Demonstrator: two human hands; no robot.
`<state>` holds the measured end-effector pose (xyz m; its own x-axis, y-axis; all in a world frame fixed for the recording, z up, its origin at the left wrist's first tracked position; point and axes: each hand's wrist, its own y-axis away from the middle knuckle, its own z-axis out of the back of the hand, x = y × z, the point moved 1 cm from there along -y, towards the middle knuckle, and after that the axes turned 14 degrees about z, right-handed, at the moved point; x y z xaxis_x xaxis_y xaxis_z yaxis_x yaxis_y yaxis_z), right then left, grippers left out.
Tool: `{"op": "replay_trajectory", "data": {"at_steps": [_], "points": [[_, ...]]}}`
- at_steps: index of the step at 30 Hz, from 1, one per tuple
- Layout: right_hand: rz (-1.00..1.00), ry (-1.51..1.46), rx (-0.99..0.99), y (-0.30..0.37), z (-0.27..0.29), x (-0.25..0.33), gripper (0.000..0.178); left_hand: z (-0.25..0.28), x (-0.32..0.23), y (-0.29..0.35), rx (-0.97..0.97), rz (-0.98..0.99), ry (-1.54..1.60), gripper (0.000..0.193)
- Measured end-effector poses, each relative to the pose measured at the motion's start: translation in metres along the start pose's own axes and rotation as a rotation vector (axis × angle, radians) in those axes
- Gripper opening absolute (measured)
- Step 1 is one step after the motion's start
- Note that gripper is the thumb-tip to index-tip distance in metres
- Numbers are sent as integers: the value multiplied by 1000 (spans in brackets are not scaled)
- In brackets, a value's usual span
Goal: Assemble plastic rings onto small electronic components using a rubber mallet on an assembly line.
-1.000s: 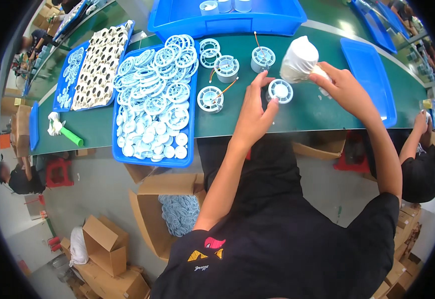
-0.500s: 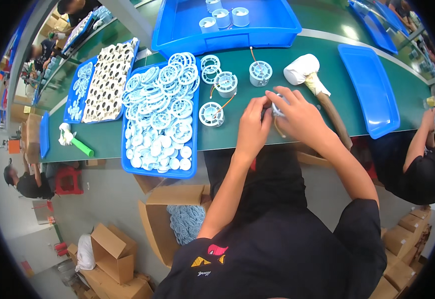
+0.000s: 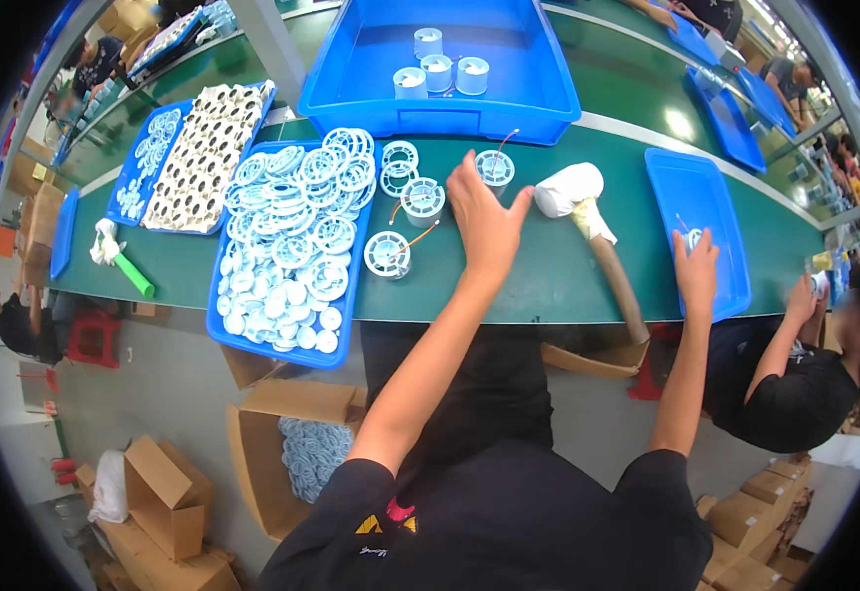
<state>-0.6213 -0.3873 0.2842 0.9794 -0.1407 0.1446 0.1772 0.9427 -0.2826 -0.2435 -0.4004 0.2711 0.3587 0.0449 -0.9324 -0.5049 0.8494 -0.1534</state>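
My left hand [image 3: 489,219] is open, thumb and fingers spread, just in front of a light blue cylindrical housing [image 3: 495,170] with a spoked top and a thin wire. Whether its fingers touch the housing I cannot tell. Over the near part of the right blue tray [image 3: 691,182], my right hand [image 3: 698,276] has its fingers closed on another light blue housing [image 3: 694,238], mostly hidden, with a thin wire showing. Two more wired housings, one at the back [image 3: 422,201] and one nearer [image 3: 388,255], stand left of my left hand.
A wrapped-head mallet [image 3: 573,192] lies between my hands, its handle toward the table edge. Left stands a blue tray [image 3: 349,295] heaped with light blue rings and discs. Two loose rings [image 3: 399,167] lie beside it. A large blue bin [image 3: 430,120] with several white cups stands behind.
My hands have parted. The right moved right to the blue tray with the housing; the left went up and left to the housing at the back. The view has shifted somewhat.
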Motion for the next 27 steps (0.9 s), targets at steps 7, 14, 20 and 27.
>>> {"op": "replay_trajectory", "data": {"at_steps": [7,14,20,27], "points": [[305,-193,-377,58,69,89,47,26,16,-15,491,-142,15,87],[532,-794,37,109,35,237,30,87,7,18,814,30,109,84],[636,-934,-82,101,1,253,38,95,27,40,733,-142,208,64],[619,-973,-7,101,6,260,54,95,18,48,673,-221,48,65]]}}
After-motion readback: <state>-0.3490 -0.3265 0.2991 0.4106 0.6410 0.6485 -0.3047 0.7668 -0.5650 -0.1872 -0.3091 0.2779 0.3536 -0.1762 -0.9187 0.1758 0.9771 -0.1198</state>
